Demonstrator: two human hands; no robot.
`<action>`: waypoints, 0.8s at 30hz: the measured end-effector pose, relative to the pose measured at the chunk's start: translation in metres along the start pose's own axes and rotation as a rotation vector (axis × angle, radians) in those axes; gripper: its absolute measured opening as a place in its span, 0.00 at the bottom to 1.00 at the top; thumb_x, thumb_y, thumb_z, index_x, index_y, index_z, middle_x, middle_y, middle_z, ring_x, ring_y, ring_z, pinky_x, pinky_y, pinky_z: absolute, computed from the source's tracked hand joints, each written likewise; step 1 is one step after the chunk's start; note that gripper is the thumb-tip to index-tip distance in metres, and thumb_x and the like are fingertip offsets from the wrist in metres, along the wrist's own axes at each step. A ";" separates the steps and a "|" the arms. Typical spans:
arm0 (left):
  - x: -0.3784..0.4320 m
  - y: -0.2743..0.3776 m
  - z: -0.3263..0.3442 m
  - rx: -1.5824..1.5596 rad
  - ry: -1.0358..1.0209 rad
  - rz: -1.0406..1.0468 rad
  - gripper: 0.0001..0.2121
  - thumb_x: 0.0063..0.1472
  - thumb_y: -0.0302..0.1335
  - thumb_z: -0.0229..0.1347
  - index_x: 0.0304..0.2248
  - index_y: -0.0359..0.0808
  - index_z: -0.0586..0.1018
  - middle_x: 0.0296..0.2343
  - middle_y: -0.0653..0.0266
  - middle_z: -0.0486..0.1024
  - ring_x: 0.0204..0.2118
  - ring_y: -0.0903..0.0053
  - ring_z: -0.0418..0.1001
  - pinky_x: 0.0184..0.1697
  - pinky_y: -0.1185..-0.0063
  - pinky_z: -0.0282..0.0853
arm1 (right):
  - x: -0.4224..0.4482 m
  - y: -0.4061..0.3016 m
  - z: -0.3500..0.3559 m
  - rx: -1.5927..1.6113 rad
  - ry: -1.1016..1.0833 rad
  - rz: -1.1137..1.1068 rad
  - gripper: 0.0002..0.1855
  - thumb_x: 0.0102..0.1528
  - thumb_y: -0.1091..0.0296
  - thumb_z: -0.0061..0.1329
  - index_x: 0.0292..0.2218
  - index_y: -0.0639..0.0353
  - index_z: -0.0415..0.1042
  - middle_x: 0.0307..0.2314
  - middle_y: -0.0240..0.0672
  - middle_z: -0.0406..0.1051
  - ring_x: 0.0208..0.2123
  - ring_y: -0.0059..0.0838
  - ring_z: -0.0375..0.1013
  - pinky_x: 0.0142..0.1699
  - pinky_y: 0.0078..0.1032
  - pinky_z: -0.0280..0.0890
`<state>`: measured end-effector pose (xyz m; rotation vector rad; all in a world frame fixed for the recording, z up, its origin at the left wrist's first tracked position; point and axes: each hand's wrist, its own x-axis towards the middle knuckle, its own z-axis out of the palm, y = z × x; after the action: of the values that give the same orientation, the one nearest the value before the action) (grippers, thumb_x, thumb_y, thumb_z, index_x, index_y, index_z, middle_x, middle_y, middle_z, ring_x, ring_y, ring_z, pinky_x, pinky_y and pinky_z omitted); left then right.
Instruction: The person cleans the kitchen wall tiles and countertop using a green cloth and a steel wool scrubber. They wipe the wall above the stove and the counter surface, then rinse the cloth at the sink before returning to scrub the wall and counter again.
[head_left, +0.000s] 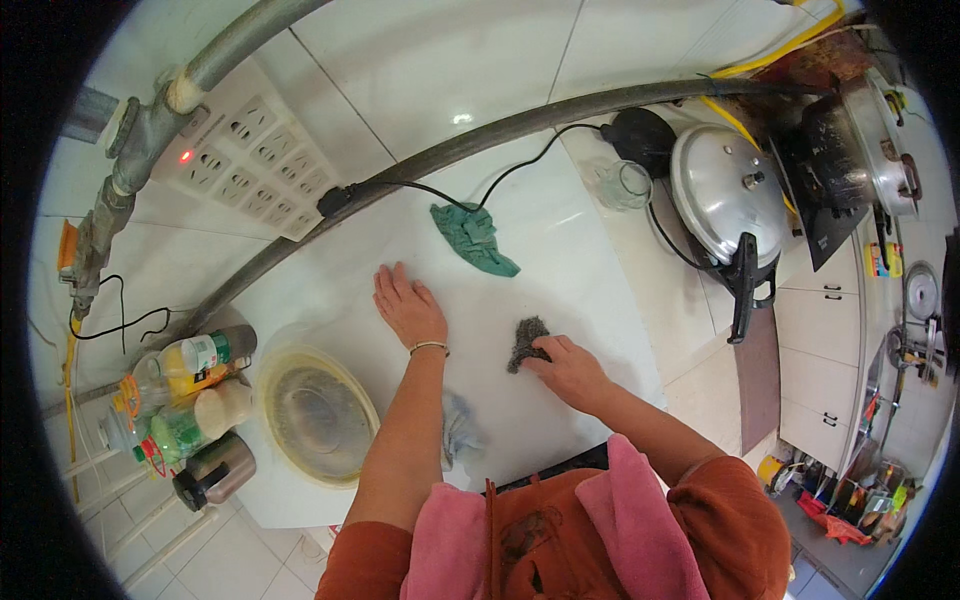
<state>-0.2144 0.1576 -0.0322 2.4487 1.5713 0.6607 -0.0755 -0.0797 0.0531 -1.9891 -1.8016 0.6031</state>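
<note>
My left hand (409, 306) lies flat on a white tabletop (592, 277) with its fingers extended and nothing in its grasp. A bracelet circles that wrist. To the right, the fingers and thumb of my right hand (574, 371) are on the right edge of a dark grey scouring pad (528, 341), probably steel wool, which rests on the tabletop. Beyond both hands sits a crumpled green cloth (474, 238) with a black cable across its far edge. A greyish-blue cloth (457, 427) lies beside my left forearm, partly hidden by it.
A round yellowish plastic basin (367, 409) stands at left, near several bottles (199, 356) and a steel jug (225, 469). At right are a glass jar (626, 185), a pressure cooker (720, 191) and a large pot (855, 150). A power strip (255, 172) and a pipe (517, 124) line the wall.
</note>
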 end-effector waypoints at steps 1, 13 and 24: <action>0.000 0.001 -0.002 0.002 0.009 0.009 0.19 0.63 0.27 0.46 0.54 0.36 0.65 0.57 0.51 0.59 0.61 0.56 0.54 0.64 0.60 0.48 | -0.001 0.002 0.003 0.000 0.021 0.032 0.16 0.49 0.70 0.51 0.42 0.52 0.74 0.44 0.39 0.66 0.44 0.41 0.67 0.44 0.33 0.70; 0.000 0.000 -0.004 -0.004 0.038 0.032 0.18 0.64 0.27 0.46 0.54 0.35 0.66 0.56 0.49 0.60 0.59 0.53 0.55 0.62 0.60 0.51 | 0.026 0.013 -0.040 0.441 0.182 0.298 0.20 0.47 0.74 0.52 0.44 0.54 0.68 0.37 0.38 0.68 0.41 0.36 0.70 0.40 0.32 0.70; 0.003 0.003 -0.004 -0.012 0.034 0.013 0.18 0.64 0.26 0.45 0.53 0.34 0.67 0.56 0.49 0.61 0.61 0.53 0.55 0.63 0.59 0.49 | 0.265 0.086 -0.159 0.695 1.068 0.206 0.18 0.50 0.73 0.57 0.40 0.61 0.64 0.33 0.35 0.66 0.30 0.25 0.68 0.36 0.23 0.65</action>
<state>-0.2121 0.1588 -0.0269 2.4534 1.5606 0.7154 0.1062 0.1760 0.1234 -1.5076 -0.6253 0.1018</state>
